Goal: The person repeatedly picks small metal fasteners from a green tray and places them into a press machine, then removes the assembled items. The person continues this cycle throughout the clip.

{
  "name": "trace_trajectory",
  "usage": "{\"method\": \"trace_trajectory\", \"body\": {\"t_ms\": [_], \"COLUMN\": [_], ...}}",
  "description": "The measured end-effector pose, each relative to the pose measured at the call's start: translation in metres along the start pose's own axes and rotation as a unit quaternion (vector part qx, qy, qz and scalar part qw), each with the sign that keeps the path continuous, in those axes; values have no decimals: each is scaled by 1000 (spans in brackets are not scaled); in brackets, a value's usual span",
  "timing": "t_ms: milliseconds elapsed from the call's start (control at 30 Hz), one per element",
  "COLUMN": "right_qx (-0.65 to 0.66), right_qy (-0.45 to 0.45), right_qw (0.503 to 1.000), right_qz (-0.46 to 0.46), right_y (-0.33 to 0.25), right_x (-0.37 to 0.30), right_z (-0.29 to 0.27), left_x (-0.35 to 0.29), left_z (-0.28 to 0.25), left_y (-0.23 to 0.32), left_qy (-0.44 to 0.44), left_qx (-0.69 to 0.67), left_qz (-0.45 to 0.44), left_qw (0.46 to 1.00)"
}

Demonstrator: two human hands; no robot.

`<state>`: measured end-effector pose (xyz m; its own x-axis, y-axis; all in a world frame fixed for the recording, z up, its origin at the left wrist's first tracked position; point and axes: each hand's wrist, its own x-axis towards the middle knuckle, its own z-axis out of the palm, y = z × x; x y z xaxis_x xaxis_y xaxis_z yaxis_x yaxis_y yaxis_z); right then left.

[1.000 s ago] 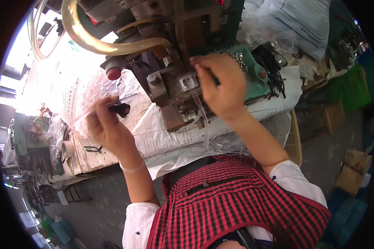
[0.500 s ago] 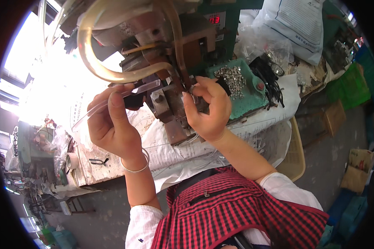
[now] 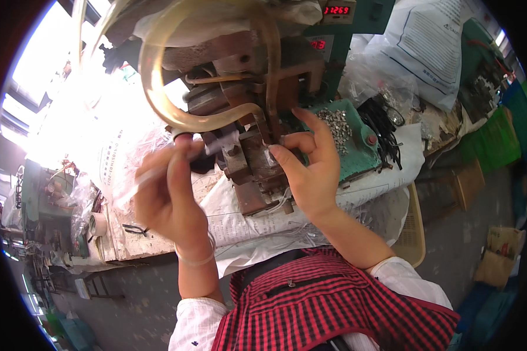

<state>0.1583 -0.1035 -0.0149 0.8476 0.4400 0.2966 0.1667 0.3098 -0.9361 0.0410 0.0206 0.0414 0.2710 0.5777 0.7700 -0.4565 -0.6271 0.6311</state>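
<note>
The left hand (image 3: 173, 196) is pinching a clear plastic strip (image 3: 223, 142), its long axis slanting up and rightward, the blurred far end pointing toward the metal fixture (image 3: 253, 162) on its right. The right hand (image 3: 315, 167) is hovering nearer, at the fixture's right side, forefinger standing apart from the thumb, though from here I can't tell whether it's gripping anything

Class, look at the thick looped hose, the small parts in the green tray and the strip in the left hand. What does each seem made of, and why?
Hose: probably flexible plastic, smooth and glossy; it is yellowish, see-through and curved.
Small parts: likely metal; they look silvery grey with bright glints.
Strip: perhaps clear plastic, being pale; blur hides its finish.
</note>
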Motion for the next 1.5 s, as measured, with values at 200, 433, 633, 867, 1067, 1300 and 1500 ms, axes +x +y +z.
{"method": "trace_trajectory", "body": {"t_ms": [200, 433, 633, 867, 1067, 1300, 1500], "right_qx": [111, 83, -143, -447, -586, -426, -572], "right_qy": [49, -90, -71, 17, -24, 76, -8], "right_qw": [993, 990, 987, 891, 798, 887, 819], "right_qz": [1, 64, -7, -80, -139, -164, -53], "right_y": [13, -35, -1, 67, 112, 74, 53], "right_x": [-6, -14, 29, 45, 64, 8, -7], "right_z": [9, -16, -69, -154, -133, -163, -166], "left_x": [12, -19, -56, -64, -64, -110, -104], "left_z": [-2, -13, 25, 28, 26, -94, -170], "left_y": [-12, -4, -14, -35, -12, -58, -134], "left_qy": [-8, -128, -322, -258, -298, -35, -21], "left_qx": [-43, 127, 246, 215, 231, 366, 355], "left_qz": [-3, 83, 277, 313, 222, -25, -233], "left_qw": [999, 980, 871, 888, 899, 930, 905]}}
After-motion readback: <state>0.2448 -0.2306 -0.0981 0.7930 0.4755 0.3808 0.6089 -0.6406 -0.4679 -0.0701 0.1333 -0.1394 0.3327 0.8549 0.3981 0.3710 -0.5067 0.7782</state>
